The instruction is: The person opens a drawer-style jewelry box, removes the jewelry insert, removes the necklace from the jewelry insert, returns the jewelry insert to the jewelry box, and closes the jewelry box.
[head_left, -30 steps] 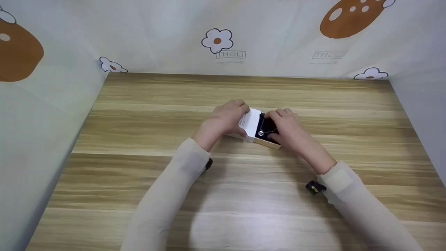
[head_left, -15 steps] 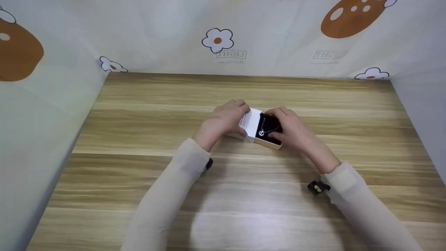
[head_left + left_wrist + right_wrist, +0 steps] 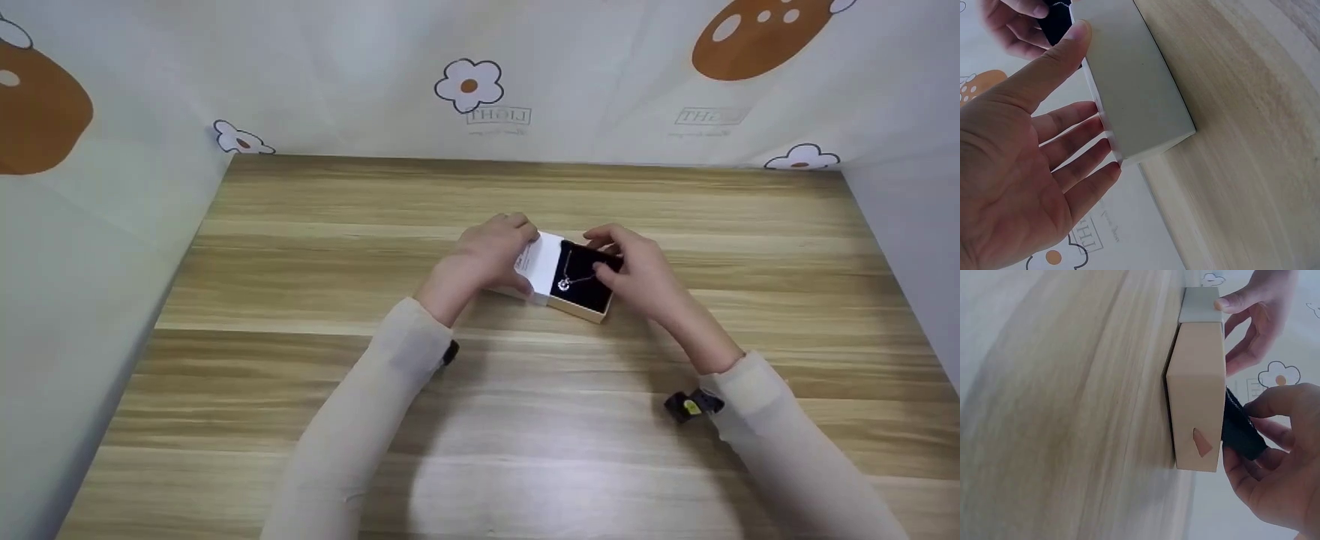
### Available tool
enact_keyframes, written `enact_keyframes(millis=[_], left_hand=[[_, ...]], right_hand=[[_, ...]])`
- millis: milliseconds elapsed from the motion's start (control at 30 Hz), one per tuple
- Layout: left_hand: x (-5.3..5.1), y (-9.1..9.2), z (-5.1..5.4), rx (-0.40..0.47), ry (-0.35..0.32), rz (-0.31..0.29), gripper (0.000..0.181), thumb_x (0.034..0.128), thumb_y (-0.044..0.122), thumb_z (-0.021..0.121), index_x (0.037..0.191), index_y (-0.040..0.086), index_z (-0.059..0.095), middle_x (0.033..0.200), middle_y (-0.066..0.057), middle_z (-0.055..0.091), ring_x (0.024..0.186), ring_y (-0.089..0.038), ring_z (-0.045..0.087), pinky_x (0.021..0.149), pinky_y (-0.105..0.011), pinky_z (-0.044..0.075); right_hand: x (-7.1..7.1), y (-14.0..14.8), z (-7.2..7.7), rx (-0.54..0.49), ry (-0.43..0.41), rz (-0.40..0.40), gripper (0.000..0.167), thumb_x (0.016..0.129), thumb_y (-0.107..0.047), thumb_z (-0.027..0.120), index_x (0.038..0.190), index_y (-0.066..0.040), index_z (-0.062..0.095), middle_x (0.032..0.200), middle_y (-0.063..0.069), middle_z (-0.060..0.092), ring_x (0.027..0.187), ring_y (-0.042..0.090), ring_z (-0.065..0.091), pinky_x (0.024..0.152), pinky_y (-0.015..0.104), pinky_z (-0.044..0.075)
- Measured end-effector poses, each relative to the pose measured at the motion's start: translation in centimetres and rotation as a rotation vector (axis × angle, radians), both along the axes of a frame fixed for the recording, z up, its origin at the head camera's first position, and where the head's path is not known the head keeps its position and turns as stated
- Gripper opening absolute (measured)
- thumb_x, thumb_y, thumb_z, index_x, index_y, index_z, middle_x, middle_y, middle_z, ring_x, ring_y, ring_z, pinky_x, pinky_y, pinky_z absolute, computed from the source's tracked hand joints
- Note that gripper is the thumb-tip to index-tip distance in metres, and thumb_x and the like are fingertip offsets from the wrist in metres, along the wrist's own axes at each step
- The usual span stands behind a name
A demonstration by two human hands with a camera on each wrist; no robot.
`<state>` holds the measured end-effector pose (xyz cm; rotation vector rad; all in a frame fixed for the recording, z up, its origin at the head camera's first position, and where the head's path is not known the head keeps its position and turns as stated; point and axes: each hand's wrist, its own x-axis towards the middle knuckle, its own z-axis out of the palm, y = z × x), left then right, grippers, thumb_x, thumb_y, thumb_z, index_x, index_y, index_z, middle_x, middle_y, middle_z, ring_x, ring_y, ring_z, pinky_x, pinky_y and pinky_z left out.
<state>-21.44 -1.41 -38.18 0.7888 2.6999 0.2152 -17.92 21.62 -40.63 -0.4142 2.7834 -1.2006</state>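
In the head view my left hand (image 3: 487, 256) grips the white box sleeve (image 3: 547, 262), thumb on the near side and fingertips on the far side. A tan drawer (image 3: 579, 310) sticks out of the sleeve's right end. Over it lies a black insert (image 3: 586, 292) bearing a silver chain necklace with a round pendant (image 3: 564, 285). My right hand (image 3: 641, 274) pinches the insert's right end between thumb and fingers. The right wrist view has the insert (image 3: 1238, 430) tilted up, that end above the drawer (image 3: 1196, 399). Part of the chain is hidden behind my right thumb.
The box rests on a wood-grain table (image 3: 480, 420). A pale cloth (image 3: 345, 75) printed with flowers and brown shapes rises behind the table and along its sides. A black wrist camera (image 3: 691, 406) hangs below my right sleeve.
My right hand has shifted to the right and taken the black insert's right end, which now tilts up. More of the insert and necklace shows. My left hand has stayed on the sleeve.
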Motion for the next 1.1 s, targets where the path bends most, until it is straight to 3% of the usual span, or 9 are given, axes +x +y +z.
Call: enact_keyframes(millis=[100, 200, 333, 433, 500, 667, 767, 900, 1100], left_hand=[[0.0, 0.0, 0.0, -0.003, -0.005, 0.0, 0.081, 0.0743, 0.042, 0.086, 0.14, 0.012, 0.05, 0.143, -0.004, 0.049, 0.132, -0.026, 0.048, 0.105, -0.042, 0.048], [0.0, 0.0, 0.0, -0.004, -0.005, 0.0, 0.08, 0.0745, 0.042, 0.086, 0.14, 0.012, 0.05, 0.143, -0.004, 0.049, 0.132, -0.026, 0.048, 0.105, -0.041, 0.049], [0.0, 0.0, 0.1, -0.005, 0.002, -0.002, 0.08, 0.0745, 0.042, 0.086, 0.139, 0.012, 0.051, 0.143, -0.004, 0.05, 0.131, -0.026, 0.049, 0.104, -0.041, 0.049], [0.0, 0.0, 0.1, -0.005, 0.004, -0.006, 0.08, 0.0748, 0.042, 0.085, 0.14, 0.012, 0.051, 0.143, -0.004, 0.049, 0.131, -0.026, 0.049, 0.104, -0.041, 0.049], [0.0, -0.1, 0.1, -0.002, 0.004, -0.009, 0.08, 0.075, 0.042, 0.085, 0.14, 0.011, 0.05, 0.143, -0.004, 0.049, 0.131, -0.026, 0.049, 0.104, -0.04, 0.049], [0.0, -0.1, 0.0, -0.002, 0.002, -0.007, 0.08, 0.0751, 0.042, 0.085, 0.14, 0.012, 0.05, 0.143, -0.003, 0.049, 0.131, -0.026, 0.048, 0.104, -0.041, 0.049], [0.0, -0.1, 0.0, -0.006, 0.0, -0.007, 0.08, 0.0752, 0.043, 0.085, 0.141, 0.012, 0.05, 0.143, -0.003, 0.049, 0.131, -0.026, 0.048, 0.104, -0.041, 0.048], [0.0, -0.1, -0.1, -0.003, 0.001, -0.004, 0.081, 0.0746, 0.043, 0.086, 0.14, 0.013, 0.05, 0.142, -0.003, 0.049, 0.13, -0.026, 0.049, 0.105, -0.041, 0.048], [0.0, -0.1, 0.0, -0.003, 0.001, -0.002, 0.081, 0.0744, 0.043, 0.086, 0.14, 0.013, 0.05, 0.142, -0.003, 0.05, 0.13, -0.025, 0.049, 0.104, -0.042, 0.048]], right_hand=[[0.1, 0.2, 0.1, -0.093, -0.053, -0.045, 0.04, 0.091, 0.002, 0.058, 0.131, 0.003, 0.055, 0.121, 0.023, 0.066, 0.115, 0.037, 0.063, 0.1, 0.042, 0.052], [0.1, 0.6, 0.3, -0.191, -0.123, -0.074, 0.039, 0.093, 0.002, 0.057, 0.131, 0.007, 0.054, 0.125, 0.027, 0.064, 0.118, 0.036, 0.062, 0.097, 0.024, 0.051], [0.2, 1.1, 0.5, -0.294, -0.221, -0.089, 0.041, 0.094, -0.001, 0.058, 0.133, 0.011, 0.051, 0.132, 0.032, 0.059, 0.112, 0.015, 0.065, 0.088, 0.009, 0.05], [0.2, 1.4, 0.5, -0.355, -0.279, -0.087, 0.043, 0.094, 0.0, 0.059, 0.134, 0.011, 0.05, 0.136, 0.033, 0.056, 0.101, -0.002, 0.064, 0.085, 0.01, 0.053], [0.3, 1.6, 0.5, -0.379, -0.304, -0.082, 0.044, 0.093, 0.002, 0.059, 0.135, 0.011, 0.049, 0.137, 0.033, 0.054, 0.097, -0.006, 0.064, 0.085, 0.012, 0.054], [0.4, 1.7, 0.6, -0.404, -0.322, -0.102, 0.042, 0.094, 0.005, 0.058, 0.134, 0.011, 0.05, 0.134, 0.026, 0.06, 0.093, -0.004, 0.067, 0.082, 0.017, 0.057], [0.5, 1.7, 0.4, -0.438, -0.317, -0.123, 0.041, 0.093, 0.006, 0.058, 0.133, 0.012, 0.049, 0.121, 0.008, 0.069, 0.091, -0.003, 0.068, 0.08, 0.017, 0.058], [0.6, 1.8, 0.2, -0.484, -0.292, -0.146, 0.04, 0.092, 0.008, 0.058, 0.131, 0.013, 0.05, 0.104, -0.014, 0.07, 0.09, -0.003, 0.069, 0.08, 0.016, 0.058], [0.7, 1.8, 0.3, -0.498, -0.236, -0.174, 0.038, 0.092, 0.008, 0.059, 0.129, 0.012, 0.052, 0.103, -0.013, 0.072, 0.091, -0.004, 0.069, 0.081, 0.014, 0.057]])
